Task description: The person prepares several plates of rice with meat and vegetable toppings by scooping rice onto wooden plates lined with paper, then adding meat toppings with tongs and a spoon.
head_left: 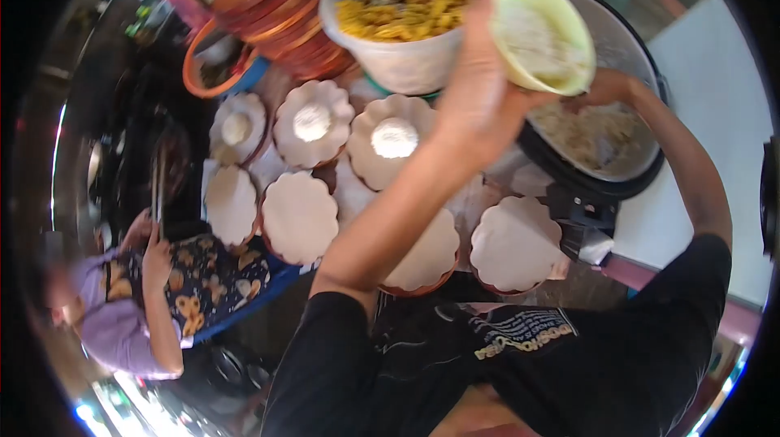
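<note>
My left hand (487, 104) is closed on a pale green bowl (585, 55) of white rice, tilted over the near side of a large cooker pot (642, 39). Just to the right, my right hand (609, 89) reaches into the pot above the cooked rice (597, 132); the bowl partly hides its fingers, and whether they hold anything is unclear. Several scalloped, pale-lined plates stand below and left of my left arm. White rounded mounds sit on the upper ones, such as this plate (313, 149). A lower plate (299, 218) shows only its pale surface.
A white tub (398, 63) holds yellow food and a metal utensil. Left of it are stacked reddish-brown dishes (272, 15) and an orange-rimmed container (191, 71). Another person (134, 315) in a purple top holds long utensils over a dark pan (154, 153) at left.
</note>
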Action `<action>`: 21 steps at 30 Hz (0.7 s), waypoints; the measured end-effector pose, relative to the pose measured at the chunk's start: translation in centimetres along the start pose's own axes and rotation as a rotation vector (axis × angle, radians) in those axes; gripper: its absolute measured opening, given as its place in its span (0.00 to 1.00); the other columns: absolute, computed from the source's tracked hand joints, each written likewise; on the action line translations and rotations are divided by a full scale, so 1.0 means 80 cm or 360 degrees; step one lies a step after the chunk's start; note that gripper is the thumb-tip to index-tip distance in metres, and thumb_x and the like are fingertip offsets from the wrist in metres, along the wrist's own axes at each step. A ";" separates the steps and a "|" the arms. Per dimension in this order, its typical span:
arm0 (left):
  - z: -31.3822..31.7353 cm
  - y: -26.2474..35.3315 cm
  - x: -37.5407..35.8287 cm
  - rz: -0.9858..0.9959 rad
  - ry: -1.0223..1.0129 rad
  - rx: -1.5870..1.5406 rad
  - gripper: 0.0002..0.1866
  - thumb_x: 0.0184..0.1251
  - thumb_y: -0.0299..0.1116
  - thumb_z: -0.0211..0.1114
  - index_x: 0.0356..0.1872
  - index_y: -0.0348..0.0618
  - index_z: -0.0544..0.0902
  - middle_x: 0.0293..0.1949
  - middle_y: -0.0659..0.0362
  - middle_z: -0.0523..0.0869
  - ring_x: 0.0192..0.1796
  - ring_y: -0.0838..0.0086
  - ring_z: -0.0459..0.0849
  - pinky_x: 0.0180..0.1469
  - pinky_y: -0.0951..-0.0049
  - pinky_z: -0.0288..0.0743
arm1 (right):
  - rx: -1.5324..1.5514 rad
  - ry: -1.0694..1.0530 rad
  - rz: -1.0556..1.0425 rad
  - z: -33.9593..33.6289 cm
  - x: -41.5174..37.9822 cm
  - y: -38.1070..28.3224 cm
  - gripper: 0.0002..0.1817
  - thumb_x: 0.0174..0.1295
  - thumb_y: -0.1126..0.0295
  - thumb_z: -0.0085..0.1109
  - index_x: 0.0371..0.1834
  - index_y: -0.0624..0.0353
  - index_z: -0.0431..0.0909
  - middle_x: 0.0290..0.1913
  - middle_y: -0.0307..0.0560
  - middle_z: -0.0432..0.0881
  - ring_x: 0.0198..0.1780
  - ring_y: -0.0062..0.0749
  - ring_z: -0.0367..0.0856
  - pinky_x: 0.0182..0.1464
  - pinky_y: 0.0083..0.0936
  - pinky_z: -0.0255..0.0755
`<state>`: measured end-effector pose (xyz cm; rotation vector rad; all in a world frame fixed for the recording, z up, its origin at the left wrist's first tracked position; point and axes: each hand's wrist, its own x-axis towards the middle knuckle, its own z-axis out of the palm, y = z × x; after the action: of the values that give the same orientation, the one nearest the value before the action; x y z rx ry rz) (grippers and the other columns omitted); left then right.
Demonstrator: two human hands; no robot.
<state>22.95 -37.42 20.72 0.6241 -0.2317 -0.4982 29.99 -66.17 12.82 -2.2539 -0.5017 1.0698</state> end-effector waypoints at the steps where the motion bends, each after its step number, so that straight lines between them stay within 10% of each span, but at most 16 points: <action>1: 0.006 -0.002 -0.005 -0.0042 0.0024 -0.0069 0.33 0.64 0.68 0.45 0.55 0.50 0.70 0.50 0.59 0.79 0.53 0.68 0.79 0.54 0.55 0.71 | 0.0002 0.0086 -0.0046 0.007 -0.007 -0.012 0.10 0.55 0.71 0.64 0.37 0.64 0.83 0.30 0.40 0.84 0.32 0.21 0.81 0.34 0.21 0.72; 13: 0.002 0.002 0.009 0.0078 0.0026 -0.0068 0.38 0.61 0.70 0.49 0.59 0.49 0.68 0.57 0.56 0.75 0.60 0.63 0.73 0.62 0.49 0.64 | 0.0285 0.0091 0.0527 0.001 -0.080 -0.012 0.09 0.53 0.66 0.63 0.36 0.56 0.85 0.29 0.31 0.83 0.23 0.10 0.66 0.22 0.14 0.58; 21: 0.010 -0.029 0.044 -0.0023 0.0232 0.0165 0.35 0.61 0.62 0.53 0.62 0.49 0.63 0.60 0.52 0.70 0.63 0.58 0.69 0.61 0.45 0.62 | 0.0260 0.1170 0.0300 -0.020 -0.184 -0.063 0.09 0.58 0.66 0.59 0.33 0.59 0.85 0.24 0.32 0.79 0.20 0.10 0.61 0.22 0.13 0.54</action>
<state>24.81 -41.20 20.17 0.7603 -0.1153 -0.4543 21.95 -71.11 25.28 -2.3643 0.1046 0.2834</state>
